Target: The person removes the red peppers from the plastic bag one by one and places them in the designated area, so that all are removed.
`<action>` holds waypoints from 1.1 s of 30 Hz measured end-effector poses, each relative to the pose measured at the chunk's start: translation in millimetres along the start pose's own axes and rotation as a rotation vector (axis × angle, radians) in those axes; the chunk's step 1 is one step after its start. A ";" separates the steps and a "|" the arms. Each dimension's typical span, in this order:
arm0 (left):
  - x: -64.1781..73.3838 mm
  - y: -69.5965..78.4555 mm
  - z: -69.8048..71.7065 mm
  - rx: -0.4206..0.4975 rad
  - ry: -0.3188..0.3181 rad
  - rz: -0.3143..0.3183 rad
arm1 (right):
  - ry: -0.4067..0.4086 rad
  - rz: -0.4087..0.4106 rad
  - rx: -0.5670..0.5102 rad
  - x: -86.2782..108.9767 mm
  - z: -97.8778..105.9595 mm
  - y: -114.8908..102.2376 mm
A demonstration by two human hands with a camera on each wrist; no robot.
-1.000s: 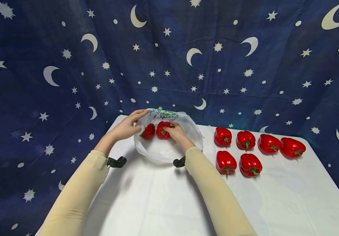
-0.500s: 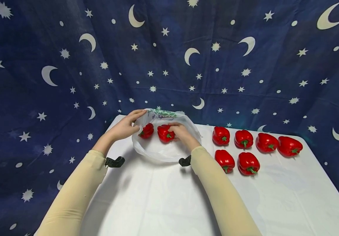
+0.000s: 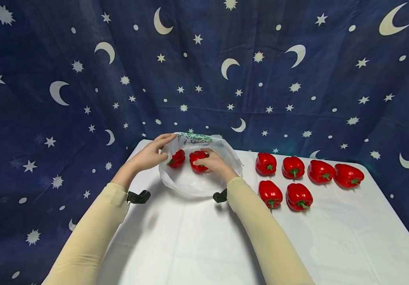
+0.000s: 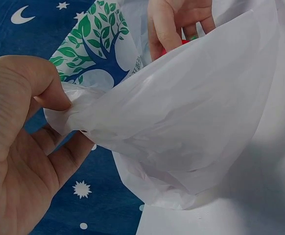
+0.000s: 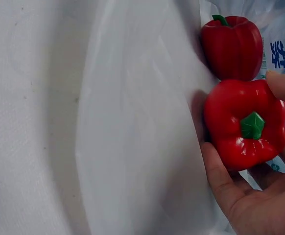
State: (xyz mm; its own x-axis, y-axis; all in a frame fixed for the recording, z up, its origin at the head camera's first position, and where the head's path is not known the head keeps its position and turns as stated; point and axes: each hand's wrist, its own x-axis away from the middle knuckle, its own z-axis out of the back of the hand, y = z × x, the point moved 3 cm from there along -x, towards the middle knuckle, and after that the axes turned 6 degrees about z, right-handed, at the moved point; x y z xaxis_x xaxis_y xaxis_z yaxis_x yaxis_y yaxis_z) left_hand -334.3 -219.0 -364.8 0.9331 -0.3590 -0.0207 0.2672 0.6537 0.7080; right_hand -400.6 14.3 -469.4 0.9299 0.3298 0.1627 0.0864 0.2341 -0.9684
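Note:
A white plastic bag (image 3: pixel 190 188) with a printed tree pattern stands with its mouth wide on the table. My left hand (image 3: pixel 151 154) pinches the bag's rim between thumb and fingers, seen close in the left wrist view. Inside the bag my right hand (image 3: pixel 215 161) holds a red bell pepper (image 5: pixel 228 115), its thumb and fingers on either side of the fruit and the green stem facing up. Right beside it in the bag lies a second red bell pepper (image 3: pixel 177 158), near the left wall. The bag's wall hides most of my right hand's pepper from the left wrist view.
Several red bell peppers stand on the white-covered table (image 3: pixel 347 233) right of the bag: a back row, with its rightmost pepper (image 3: pixel 348 175) near the table's edge, and two in front, including one pepper (image 3: pixel 299 196). A dark blue curtain (image 3: pixel 204 71) with moons and stars hangs behind.
My right hand and its pepper shift slightly right inside the bag, then the hand comes back a little left with its thumb farther across the pepper. My left hand stays on the rim.

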 end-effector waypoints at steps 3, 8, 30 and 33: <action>-0.1 0.8 0.0 0.003 -0.004 0.002 | 0.013 0.008 -0.009 1.0 -0.4 0.9; 0.7 1.7 -0.8 0.004 -0.011 0.006 | 0.035 0.020 -0.013 2.4 -0.4 3.8; 0.3 4.0 -2.5 -0.014 0.004 0.003 | -0.004 0.129 0.054 26.3 6.5 -6.8; 0.6 4.9 -1.9 -0.013 -0.002 0.007 | -0.011 0.141 0.085 34.0 9.2 -11.4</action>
State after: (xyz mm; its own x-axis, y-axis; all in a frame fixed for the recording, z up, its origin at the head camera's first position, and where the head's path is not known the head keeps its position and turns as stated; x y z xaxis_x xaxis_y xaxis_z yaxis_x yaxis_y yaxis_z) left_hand -332.0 -214.8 -362.7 0.9345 -0.3557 -0.0148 0.2641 0.6647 0.6989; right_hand -373.3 31.2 -451.1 0.9267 0.3746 0.0292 -0.0753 0.2611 -0.9624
